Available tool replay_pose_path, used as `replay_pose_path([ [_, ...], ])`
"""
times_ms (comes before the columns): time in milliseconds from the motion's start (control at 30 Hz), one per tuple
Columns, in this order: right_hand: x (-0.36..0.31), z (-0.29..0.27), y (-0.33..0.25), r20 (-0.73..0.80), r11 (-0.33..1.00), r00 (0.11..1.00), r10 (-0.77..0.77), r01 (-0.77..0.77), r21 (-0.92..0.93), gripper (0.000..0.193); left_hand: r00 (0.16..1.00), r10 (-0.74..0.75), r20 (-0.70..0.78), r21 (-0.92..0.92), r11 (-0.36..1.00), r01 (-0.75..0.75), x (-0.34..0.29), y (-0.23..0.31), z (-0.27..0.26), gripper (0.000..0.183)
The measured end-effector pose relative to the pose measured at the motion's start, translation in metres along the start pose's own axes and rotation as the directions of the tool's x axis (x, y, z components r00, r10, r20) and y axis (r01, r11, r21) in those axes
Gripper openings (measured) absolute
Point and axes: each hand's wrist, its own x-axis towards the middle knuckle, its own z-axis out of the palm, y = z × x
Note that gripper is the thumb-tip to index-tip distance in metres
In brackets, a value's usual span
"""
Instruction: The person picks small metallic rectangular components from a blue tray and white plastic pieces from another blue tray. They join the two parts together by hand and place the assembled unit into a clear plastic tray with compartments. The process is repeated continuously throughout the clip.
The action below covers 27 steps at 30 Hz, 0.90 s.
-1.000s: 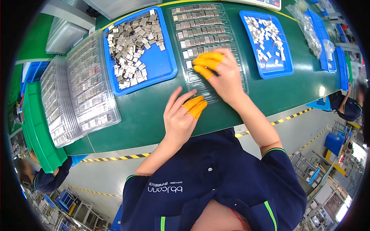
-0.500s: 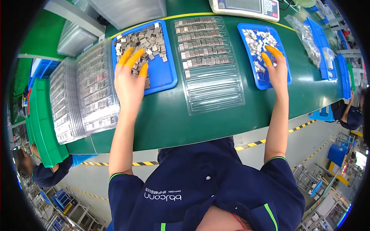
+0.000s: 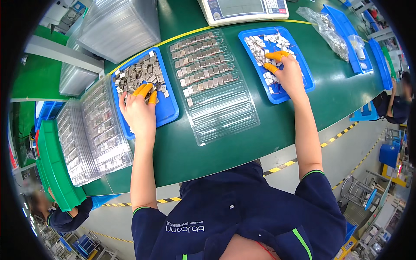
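My left hand, with yellow finger cots, reaches into a blue tray on the left. Its fingers are apart, touching a heap of small square metal pieces. Over the right blue tray is my right hand, also wearing yellow cots. Thumb and forefinger are parted above small white pieces with thin wires; I see nothing between them. Between the trays lies a clear plastic blister tray. Its far rows hold metal pieces with wires, and one single piece sits at the left of a nearer row.
Stacked clear blister trays with filled rows stand left, beside a green bin. A tall stack of clear trays and a weighing scale are at the back. Right lie a plastic bag and blue bins.
The view has shifted, so the trays appear further left. My left hand has drawn nearer the tray's front part; my right thumb and forefinger now point leftward over the white pieces.
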Motion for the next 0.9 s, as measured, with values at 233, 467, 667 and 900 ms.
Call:
replay_pose_path([
  [233,-0.004,0.004,0.002,-0.07,0.997,0.997,0.035,-0.03,0.074,0.021,0.984,-0.173,-0.033,-0.336,0.93,0.152,-0.008,0.007,-0.022,0.026],
  [467,-0.005,0.005,0.013,-0.033,0.874,0.962,0.271,-0.231,0.427,0.02,0.847,-0.296,0.443,-0.848,0.17,0.503,-0.014,0.015,-0.024,0.024],
  [667,-0.009,-0.003,-0.002,-0.119,0.625,0.947,0.3,-0.1,0.774,0.021,0.75,-0.253,0.611,-0.785,-0.069,0.616,-0.017,0.027,-0.037,0.023],
  [900,-0.03,0.007,-0.042,-0.061,0.568,0.98,0.187,-0.057,0.821,0.025,0.765,-0.209,0.609,-0.792,-0.114,0.6,-0.034,0.043,-0.041,0.029],
])
